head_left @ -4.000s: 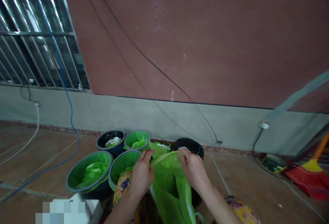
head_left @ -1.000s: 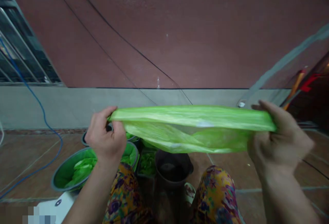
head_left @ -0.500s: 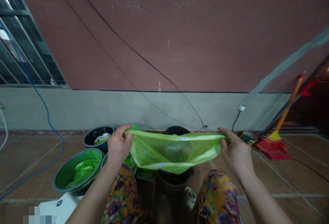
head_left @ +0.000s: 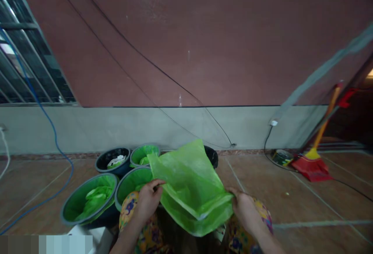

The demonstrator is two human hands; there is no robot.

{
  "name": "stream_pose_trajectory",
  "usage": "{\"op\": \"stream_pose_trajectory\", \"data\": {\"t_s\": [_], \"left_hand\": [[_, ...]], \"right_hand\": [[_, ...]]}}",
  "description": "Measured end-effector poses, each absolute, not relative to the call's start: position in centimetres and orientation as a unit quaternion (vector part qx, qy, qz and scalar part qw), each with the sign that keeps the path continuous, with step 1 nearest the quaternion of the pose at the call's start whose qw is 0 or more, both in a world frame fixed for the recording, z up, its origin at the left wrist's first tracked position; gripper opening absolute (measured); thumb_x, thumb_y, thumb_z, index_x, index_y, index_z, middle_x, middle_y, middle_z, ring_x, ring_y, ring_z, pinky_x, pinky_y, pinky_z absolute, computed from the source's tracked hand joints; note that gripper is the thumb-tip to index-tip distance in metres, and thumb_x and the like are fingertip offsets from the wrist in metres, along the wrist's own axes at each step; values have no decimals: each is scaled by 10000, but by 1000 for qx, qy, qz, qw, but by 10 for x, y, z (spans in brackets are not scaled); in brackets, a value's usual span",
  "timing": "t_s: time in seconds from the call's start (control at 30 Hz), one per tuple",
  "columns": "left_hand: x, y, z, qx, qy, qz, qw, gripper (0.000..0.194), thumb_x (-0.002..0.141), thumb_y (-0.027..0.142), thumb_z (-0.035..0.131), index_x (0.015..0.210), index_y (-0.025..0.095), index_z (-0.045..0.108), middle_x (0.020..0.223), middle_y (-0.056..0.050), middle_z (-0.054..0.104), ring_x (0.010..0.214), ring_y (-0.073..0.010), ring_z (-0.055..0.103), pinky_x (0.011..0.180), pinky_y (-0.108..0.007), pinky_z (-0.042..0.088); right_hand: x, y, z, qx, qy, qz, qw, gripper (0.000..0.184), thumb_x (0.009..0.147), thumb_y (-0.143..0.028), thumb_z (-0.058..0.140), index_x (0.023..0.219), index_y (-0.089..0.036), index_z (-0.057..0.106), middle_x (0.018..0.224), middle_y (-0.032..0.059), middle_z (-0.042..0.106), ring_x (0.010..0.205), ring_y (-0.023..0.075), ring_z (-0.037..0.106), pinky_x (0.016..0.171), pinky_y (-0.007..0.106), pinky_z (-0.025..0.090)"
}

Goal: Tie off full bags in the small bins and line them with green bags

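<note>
A thin green plastic bag (head_left: 189,176) is spread between my two hands, its far part billowing upward. My left hand (head_left: 150,199) is closed on the bag's left edge. On the opposite side, my right hand (head_left: 243,205) pinches the right edge. The mouth of the bag gapes toward me, with folds hanging between my knees. Behind the bag, a dark bucket (head_left: 211,156) shows only in part. The bucket between my feet is hidden under the bag.
Left of me stand several buckets lined with green bags, one of them a large bucket (head_left: 65,211). Another bucket (head_left: 100,158) has a dark lining. A blue cable (head_left: 55,133) crosses the floor. At right are a red dustpan (head_left: 311,168) and a tin (head_left: 282,156).
Both hands have come down and closer together, still gripping the bag. Its stretched mouth has slackened and its far part has puffed up, covering the bucket below.
</note>
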State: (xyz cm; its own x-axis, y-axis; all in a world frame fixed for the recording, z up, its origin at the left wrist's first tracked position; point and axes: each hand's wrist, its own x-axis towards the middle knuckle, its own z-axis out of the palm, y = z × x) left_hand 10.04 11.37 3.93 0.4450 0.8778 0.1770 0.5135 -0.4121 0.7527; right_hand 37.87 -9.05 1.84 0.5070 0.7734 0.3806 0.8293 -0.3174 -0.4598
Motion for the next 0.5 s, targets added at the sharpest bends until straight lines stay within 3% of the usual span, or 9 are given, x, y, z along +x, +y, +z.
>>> {"op": "stream_pose_trajectory", "data": {"t_s": [0.07,0.23,0.27,0.37,0.5], "left_hand": [[113,107,51,761,417,326,375,299,784,232,502,914,216,771,856,-13,774,667,-177,678,681,-299,555],[147,54,43,626,356,370,587,180,729,271,639,826,209,777,1111,-62,732,1060,-233,660,896,-313,520],[152,43,39,572,347,359,651,158,704,275,684,815,205,771,1116,-66,726,1048,-231,662,878,-302,521],[163,23,32,372,314,301,820,204,641,280,775,821,194,731,822,-24,718,745,-172,680,697,-261,517],[164,20,23,239,279,232,901,228,579,206,805,759,166,672,647,21,651,576,-127,628,611,-229,473]], "right_hand": [[369,-84,33,-803,-484,-4,349,447,775,-78,408,1001,-241,757,833,40,786,775,196,750,711,279,584],[318,-71,56,-731,-498,111,453,427,837,-128,384,1080,-212,725,1049,55,764,976,199,724,882,318,565],[307,-70,61,-702,-520,145,464,440,830,-112,384,1093,-219,719,1078,51,754,1013,190,711,909,310,552],[282,-72,71,-633,-563,248,470,506,817,-91,416,1247,-225,647,1250,58,690,1182,179,633,1053,326,467],[285,-85,76,-580,-567,404,423,576,832,-206,597,1404,-227,530,1461,83,540,1367,216,477,1178,391,322]]}}
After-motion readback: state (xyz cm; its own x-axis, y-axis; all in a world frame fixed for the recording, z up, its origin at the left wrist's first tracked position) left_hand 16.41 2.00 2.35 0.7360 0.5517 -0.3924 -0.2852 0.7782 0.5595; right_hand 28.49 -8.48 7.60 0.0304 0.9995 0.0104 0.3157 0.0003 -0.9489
